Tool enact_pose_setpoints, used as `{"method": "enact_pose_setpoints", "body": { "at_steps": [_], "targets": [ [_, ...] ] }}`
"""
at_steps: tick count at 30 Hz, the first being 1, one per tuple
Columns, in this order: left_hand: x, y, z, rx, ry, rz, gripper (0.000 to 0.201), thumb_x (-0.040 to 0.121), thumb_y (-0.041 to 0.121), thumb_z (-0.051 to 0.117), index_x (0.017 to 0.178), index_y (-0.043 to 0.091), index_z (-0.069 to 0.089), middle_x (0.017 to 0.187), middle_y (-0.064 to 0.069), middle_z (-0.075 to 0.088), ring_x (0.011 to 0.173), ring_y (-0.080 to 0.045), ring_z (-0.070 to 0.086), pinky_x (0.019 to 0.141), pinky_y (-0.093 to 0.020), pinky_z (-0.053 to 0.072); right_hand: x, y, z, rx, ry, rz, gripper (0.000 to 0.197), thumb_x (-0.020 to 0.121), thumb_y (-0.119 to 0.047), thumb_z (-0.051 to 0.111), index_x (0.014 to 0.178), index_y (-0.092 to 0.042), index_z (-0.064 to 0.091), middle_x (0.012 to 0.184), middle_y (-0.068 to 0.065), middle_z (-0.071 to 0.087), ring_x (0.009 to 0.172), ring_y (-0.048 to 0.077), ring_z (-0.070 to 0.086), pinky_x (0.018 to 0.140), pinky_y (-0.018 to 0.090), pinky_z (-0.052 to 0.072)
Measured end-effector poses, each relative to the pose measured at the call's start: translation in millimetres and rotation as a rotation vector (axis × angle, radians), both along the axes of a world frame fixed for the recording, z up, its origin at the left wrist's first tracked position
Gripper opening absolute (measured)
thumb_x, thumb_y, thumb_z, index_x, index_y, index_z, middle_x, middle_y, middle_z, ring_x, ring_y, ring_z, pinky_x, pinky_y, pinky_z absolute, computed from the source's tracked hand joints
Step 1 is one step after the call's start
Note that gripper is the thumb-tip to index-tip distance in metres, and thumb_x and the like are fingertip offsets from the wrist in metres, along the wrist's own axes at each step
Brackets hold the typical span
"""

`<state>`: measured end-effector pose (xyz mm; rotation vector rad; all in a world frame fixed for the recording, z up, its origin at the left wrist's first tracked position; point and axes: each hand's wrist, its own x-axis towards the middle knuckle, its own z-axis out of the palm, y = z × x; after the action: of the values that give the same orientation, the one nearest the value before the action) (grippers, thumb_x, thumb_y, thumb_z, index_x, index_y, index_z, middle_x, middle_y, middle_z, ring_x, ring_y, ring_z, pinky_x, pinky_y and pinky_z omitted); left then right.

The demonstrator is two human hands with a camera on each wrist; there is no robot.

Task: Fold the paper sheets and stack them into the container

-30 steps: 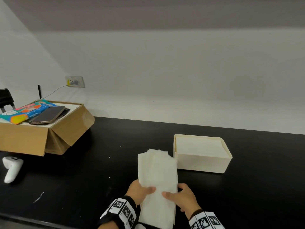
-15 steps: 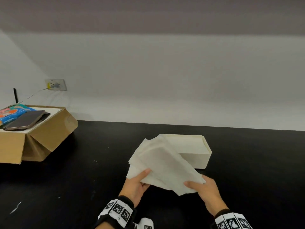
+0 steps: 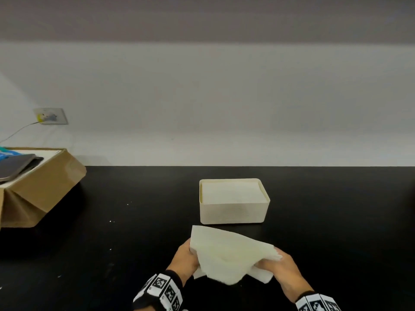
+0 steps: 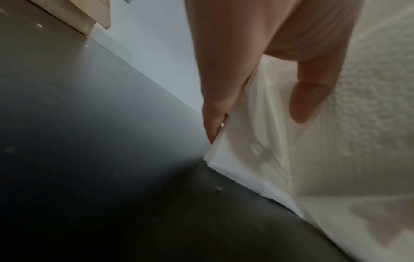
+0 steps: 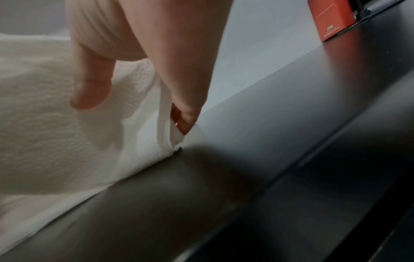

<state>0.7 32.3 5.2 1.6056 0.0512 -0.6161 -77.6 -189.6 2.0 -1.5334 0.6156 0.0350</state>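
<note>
Rt wrist view alone shows a red box (image 5: 331,19) at far tabletop (image 5: 291,159) edge. Paper sheets (image 3: 231,257) sag between both grips – left hand (image 3: 183,261) & right hand (image 3: 280,270) pinch opposite ends, just in front of the container (image 3: 233,212).

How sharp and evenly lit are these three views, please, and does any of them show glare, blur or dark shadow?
Head view: evenly lit and fairly sharp, with the container and paper sheets clear against the black table. Left wrist view: soft, the left hand blurred, the tabletop falling into dark shadow below. Right wrist view: likewise soft around the right hand, with a pale sheen on the table.
</note>
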Motion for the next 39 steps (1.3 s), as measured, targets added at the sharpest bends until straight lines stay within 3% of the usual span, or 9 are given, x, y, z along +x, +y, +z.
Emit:
{"method": "enact_pose_setpoints", "body": {
  "at_steps": [6,10,15,19,24,26,30,33,39],
  "targets": [
    [0,-3,1,0.073,-0.018,-0.119,0.052,0.073,0.010,0.074,0.115,0.033,0.054,0.117,0.006,0.063,0.115,-0.016,0.056,0.105,-0.046,0.043,7,-1,-7,-0.046,0.054,-0.153,0.034,0.070,-0.004,0.078,0.101,-0.014,0.067,0.099,0.007,0.069,0.098,0.025,0.062,0.092,0.040,0.049],
    [4,2,-4,0.116,-0.001,-0.216,0.070,0.069,0.001,0.075,0.128,0.024,0.045,0.123,0.003,0.058,0.118,-0.017,0.052,0.108,-0.042,0.040,7,-7,0,-0.051,0.045,-0.152,0.034,0.072,-0.001,0.077,0.091,-0.022,0.059,0.092,0.002,0.063,0.095,0.023,0.059,0.090,0.042,0.048],
    [1,-3,1,-0.061,0.133,-0.152,0.033,0.081,0.010,0.070,0.108,0.024,0.058,0.114,-0.003,0.067,0.109,-0.022,0.062,0.101,-0.043,0.046,6,-5,1,0.025,0.061,-0.117,0.035,0.074,0.000,0.074,0.099,-0.019,0.059,0.099,0.009,0.066,0.097,0.029,0.062,0.091,0.048,0.050],
    [-2,-9,6,0.015,-0.008,-0.030,0.034,0.083,0.001,0.065,0.114,0.016,0.060,0.102,0.000,0.068,0.103,-0.020,0.063,0.095,-0.038,0.050,2,-5,4,0.066,-0.009,-0.083,0.032,0.075,0.002,0.073,0.100,-0.015,0.064,0.100,0.012,0.068,0.095,0.031,0.065,0.088,0.047,0.052],
    [-2,-10,18,-0.120,-0.128,0.038,0.029,0.078,-0.006,0.068,0.094,0.018,0.065,0.094,-0.002,0.071,0.089,-0.015,0.067,0.071,-0.024,0.053,-4,-15,12,0.071,-0.148,-0.055,0.032,0.074,0.004,0.071,0.096,-0.018,0.064,0.098,0.008,0.068,0.094,0.024,0.064,0.075,0.033,0.051],
    [-2,-10,16,-0.092,-0.131,-0.006,0.034,0.076,-0.007,0.069,0.095,0.020,0.064,0.100,-0.004,0.068,0.093,-0.015,0.064,0.069,-0.022,0.052,-6,-18,5,0.048,-0.094,-0.020,0.038,0.071,0.005,0.074,0.098,-0.020,0.062,0.100,0.007,0.067,0.096,0.023,0.062,0.081,0.037,0.052],
    [-3,-12,-1,0.085,-0.152,-0.116,0.059,0.071,0.000,0.076,0.116,0.028,0.052,0.121,0.000,0.053,0.106,-0.011,0.053,0.078,-0.018,0.047,-10,-18,-12,0.050,-0.003,0.046,0.051,0.067,0.012,0.073,0.103,-0.023,0.062,0.105,0.005,0.065,0.102,0.022,0.059,0.078,0.033,0.052],
    [-1,-15,-7,0.115,-0.102,-0.066,0.081,0.068,0.001,0.078,0.135,0.023,0.037,0.123,0.002,0.048,0.113,-0.014,0.047,0.099,-0.031,0.042,-8,-17,-21,0.044,-0.041,0.016,0.048,0.067,0.014,0.073,0.101,-0.019,0.064,0.103,0.007,0.068,0.103,0.024,0.061,0.080,0.033,0.052],
    [1,-21,-1,0.020,-0.203,-0.001,0.044,0.069,-0.005,0.077,0.099,0.022,0.060,0.108,-0.003,0.063,0.106,-0.015,0.059,0.079,-0.019,0.049,0,-13,-13,0.034,-0.107,-0.055,0.028,0.071,0.008,0.073,0.093,-0.009,0.068,0.094,0.012,0.070,0.092,0.028,0.065,0.077,0.037,0.052]
  ]
}}
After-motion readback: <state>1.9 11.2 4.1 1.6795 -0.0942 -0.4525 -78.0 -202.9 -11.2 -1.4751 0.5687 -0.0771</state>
